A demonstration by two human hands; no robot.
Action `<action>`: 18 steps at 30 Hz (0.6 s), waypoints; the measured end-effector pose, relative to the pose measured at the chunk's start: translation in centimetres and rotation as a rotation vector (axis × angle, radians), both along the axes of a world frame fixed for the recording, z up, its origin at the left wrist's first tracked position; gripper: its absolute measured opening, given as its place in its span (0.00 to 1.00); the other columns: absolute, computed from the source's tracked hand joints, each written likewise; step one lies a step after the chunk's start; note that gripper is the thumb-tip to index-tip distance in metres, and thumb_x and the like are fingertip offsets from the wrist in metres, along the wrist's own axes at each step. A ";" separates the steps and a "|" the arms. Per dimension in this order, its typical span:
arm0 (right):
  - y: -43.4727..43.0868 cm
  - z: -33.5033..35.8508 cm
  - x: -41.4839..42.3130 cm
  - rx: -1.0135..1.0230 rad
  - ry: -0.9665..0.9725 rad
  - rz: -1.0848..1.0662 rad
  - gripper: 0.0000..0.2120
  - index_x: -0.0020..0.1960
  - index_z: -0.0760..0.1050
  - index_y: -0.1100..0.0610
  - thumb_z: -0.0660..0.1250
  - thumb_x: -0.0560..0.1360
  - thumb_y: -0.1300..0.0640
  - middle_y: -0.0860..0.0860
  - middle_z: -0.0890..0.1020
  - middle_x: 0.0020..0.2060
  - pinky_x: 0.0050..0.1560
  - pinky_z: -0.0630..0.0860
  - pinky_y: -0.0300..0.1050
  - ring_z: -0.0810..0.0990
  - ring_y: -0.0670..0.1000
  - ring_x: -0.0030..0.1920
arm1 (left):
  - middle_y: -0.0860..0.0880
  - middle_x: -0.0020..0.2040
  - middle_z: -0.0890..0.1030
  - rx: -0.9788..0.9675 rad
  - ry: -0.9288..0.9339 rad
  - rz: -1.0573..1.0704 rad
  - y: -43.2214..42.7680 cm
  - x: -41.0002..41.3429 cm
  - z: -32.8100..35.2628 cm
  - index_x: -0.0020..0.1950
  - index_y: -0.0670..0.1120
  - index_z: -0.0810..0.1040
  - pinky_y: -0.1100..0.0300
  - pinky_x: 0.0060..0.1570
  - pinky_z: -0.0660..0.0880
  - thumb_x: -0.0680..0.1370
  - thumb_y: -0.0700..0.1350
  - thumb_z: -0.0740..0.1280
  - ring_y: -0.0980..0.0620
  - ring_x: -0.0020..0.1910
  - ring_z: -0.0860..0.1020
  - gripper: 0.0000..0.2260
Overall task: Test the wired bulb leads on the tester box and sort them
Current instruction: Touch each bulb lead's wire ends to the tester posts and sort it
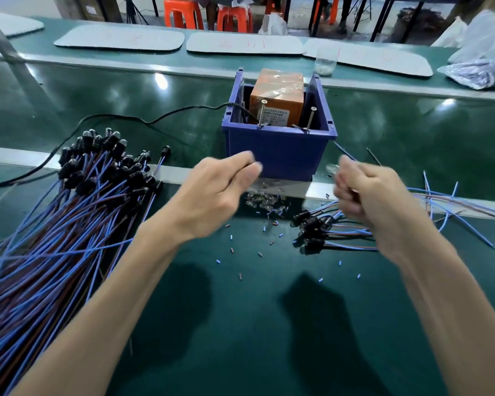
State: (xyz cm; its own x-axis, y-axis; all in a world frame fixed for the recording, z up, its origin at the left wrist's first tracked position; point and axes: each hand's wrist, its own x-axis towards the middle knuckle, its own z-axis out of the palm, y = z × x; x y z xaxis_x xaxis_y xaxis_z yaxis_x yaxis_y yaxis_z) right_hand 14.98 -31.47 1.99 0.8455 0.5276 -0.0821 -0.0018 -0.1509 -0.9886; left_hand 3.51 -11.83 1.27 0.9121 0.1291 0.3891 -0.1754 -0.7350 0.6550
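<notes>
While both hands hover over the mat [240,324], I read the station as follows.

1. Tester box [277,150]: blue, open-topped, at centre, just beyond both hands. An orange block [277,95] sits inside. Two screws [262,114] stand tilted at the near rim, well apart from each other. A black cable [120,118] runs from the box to the left.

2. Left hand [220,190]: raised in front of the box's near wall, fingers curled, thumb against the forefinger. Motion blur hides the fingertips, so I cannot tell whether it pinches anything.

3. Right hand [366,192]: raised just right of the box, fingers curled into a loose fist. It appears to grip one lead [332,168]; a clear bulb shows at the fingertips and a blue wire juts out toward the far side. This hand is blurred too.

4. Left pile [77,201]: a large heap of leads with black sockets pointing far and blue and brown wires trailing near.

5. Right pile [312,227]: a few leads lying under the right hand, sockets pointing left.

6. Loose bulbs [265,201]: small clear ones, heaped against the near side of the box between the hands.

7. Snippets [232,237]: short blue and brown insulation bits scattered near the bulbs.

8. Loose wires [446,201]: blue and brown strands, crossed, at far right.
</notes>
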 end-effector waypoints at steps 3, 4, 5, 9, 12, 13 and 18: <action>1.7 -0.2 -1.2 -0.237 -0.325 0.160 0.18 0.33 0.72 0.57 0.61 0.80 0.51 0.50 0.73 0.25 0.27 0.65 0.29 0.73 0.42 0.24 | 0.40 0.30 0.63 -0.101 -0.043 -0.073 -1.4 0.9 0.4 0.36 0.41 0.63 0.55 0.31 0.60 0.82 0.46 0.55 0.45 0.31 0.60 0.16; 1.9 -0.6 -1.3 -0.326 -0.394 0.194 0.15 0.35 0.75 0.55 0.63 0.79 0.51 0.51 0.75 0.26 0.27 0.65 0.29 0.75 0.42 0.24 | 0.40 0.31 0.64 -0.127 -0.040 -0.077 -1.4 0.9 0.2 0.37 0.38 0.64 0.55 0.31 0.60 0.82 0.46 0.55 0.45 0.31 0.60 0.16; 2.0 -1.3 -1.3 -0.397 -0.445 0.215 0.12 0.36 0.77 0.53 0.66 0.77 0.51 0.53 0.77 0.28 0.28 0.67 0.32 0.75 0.43 0.26 | 0.41 0.31 0.64 -0.163 -0.036 -0.078 -1.1 0.9 -0.2 0.38 0.36 0.65 0.56 0.32 0.61 0.81 0.45 0.55 0.47 0.31 0.61 0.16; 3.2 -4.2 -2.1 -0.626 -0.640 0.268 0.04 0.46 0.81 0.49 0.70 0.74 0.51 0.48 0.75 0.35 0.43 0.71 0.45 0.74 0.50 0.40 | 0.45 0.31 0.68 -0.259 0.013 -0.083 -0.5 1.2 -1.2 0.40 0.36 0.68 0.61 0.33 0.63 0.81 0.45 0.55 0.50 0.31 0.63 0.15; 4.2 -5.7 -2.5 -0.815 -0.761 0.281 0.06 0.50 0.79 0.46 0.68 0.73 0.50 0.44 0.72 0.41 0.42 0.70 0.44 0.76 0.53 0.49 | 0.54 0.30 0.72 -0.356 0.050 -0.115 -0.4 1.5 -2.0 0.41 0.43 0.73 0.65 0.34 0.65 0.80 0.47 0.57 0.56 0.31 0.67 0.12; 4.3 -5.7 -2.3 -0.837 -0.768 0.268 0.07 0.51 0.79 0.46 0.69 0.72 0.50 0.44 0.72 0.41 0.42 0.69 0.44 0.77 0.53 0.50 | 0.55 0.30 0.73 -0.396 0.054 -0.128 -0.4 1.5 -2.2 0.41 0.45 0.74 0.67 0.34 0.65 0.80 0.46 0.58 0.58 0.31 0.68 0.11; 5.5 -5.3 -1.0 -0.617 -0.827 0.144 0.11 0.55 0.80 0.51 0.70 0.74 0.52 0.48 0.75 0.46 0.43 0.71 0.46 0.75 0.54 0.49 | 0.56 0.30 0.73 -0.567 0.039 -0.145 -0.5 1.5 -2.6 0.45 0.46 0.76 0.70 0.30 0.63 0.79 0.44 0.59 0.61 0.28 0.66 0.08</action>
State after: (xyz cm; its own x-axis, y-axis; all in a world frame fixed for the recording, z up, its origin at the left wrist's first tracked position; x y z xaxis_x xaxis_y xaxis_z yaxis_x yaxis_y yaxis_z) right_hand 14.01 -25.94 -3.30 0.6931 0.6911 0.2050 0.6993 -0.5757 -0.4238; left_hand 5.03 -12.30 -1.36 0.9482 0.1804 0.2614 -0.2157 -0.2386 0.9469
